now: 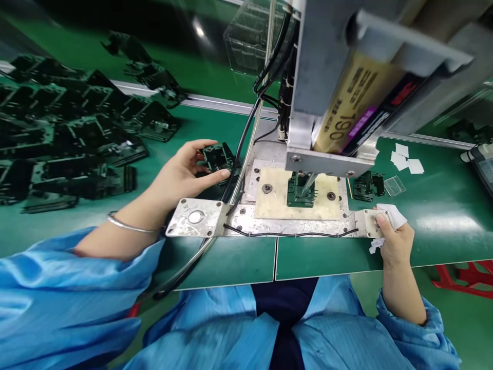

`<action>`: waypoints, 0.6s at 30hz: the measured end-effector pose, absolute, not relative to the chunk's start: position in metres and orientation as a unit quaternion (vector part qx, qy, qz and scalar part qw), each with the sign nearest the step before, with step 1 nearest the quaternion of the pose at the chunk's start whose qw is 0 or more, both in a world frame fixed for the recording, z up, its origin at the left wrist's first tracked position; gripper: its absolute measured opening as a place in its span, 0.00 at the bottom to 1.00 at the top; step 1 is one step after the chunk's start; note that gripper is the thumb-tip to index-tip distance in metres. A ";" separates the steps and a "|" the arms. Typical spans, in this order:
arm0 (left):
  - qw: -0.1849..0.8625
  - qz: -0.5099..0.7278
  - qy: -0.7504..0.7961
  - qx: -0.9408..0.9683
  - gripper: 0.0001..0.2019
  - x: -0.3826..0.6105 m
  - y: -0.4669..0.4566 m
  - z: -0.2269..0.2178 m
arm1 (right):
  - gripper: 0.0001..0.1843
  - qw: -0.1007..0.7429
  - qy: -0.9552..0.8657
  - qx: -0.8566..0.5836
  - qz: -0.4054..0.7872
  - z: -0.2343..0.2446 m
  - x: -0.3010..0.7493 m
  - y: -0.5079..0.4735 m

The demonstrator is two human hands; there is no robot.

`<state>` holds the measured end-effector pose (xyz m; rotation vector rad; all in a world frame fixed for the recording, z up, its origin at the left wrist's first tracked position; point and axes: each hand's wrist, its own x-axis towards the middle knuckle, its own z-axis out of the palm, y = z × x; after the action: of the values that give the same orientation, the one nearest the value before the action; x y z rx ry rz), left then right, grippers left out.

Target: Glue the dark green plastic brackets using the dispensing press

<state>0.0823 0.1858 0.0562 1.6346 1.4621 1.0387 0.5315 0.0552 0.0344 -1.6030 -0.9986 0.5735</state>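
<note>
My left hand (190, 167) grips a small circuit board assembly (217, 156) between thumb and fingers, just left of the machine's cables. My right hand (396, 234) is closed around a crumpled white paper wipe (393, 216). Its thumb rests on the right button block (370, 222) of the machine, hiding the button. Between my hands, another circuit board (300, 191) lies on a cream fixture plate (269, 205). Directly above it a clear dispensing needle (309, 182) points down, its tip close to the board; contact cannot be made out.
A gold glue cartridge (341, 103) sits in the machine head. The left button block (196, 218) has a round metal button. Many boards (77, 133) are piled at left. At right lie a board (365, 186), a clear plastic piece (395, 186) and white paper squares (400, 160). Cables (246, 136) run beside the fixture.
</note>
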 end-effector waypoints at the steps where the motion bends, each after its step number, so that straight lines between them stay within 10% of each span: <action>1: 0.352 0.403 0.564 0.629 0.45 0.082 0.186 0.056 | 0.28 0.547 -0.427 -0.678 0.242 0.036 0.532 0.055; 8: 0.393 0.413 0.563 0.598 0.33 0.083 0.183 0.064 | 0.30 0.457 -0.536 -0.710 0.011 0.083 0.513 0.051; 18: 0.402 0.417 0.585 0.567 0.31 0.082 0.182 0.067 | 0.31 0.187 -0.755 -0.586 0.228 0.130 0.415 0.146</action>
<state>0.0815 0.1819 0.0672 1.4330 1.4790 1.0542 0.4155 0.1460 0.1296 -1.6495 -2.1237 0.6417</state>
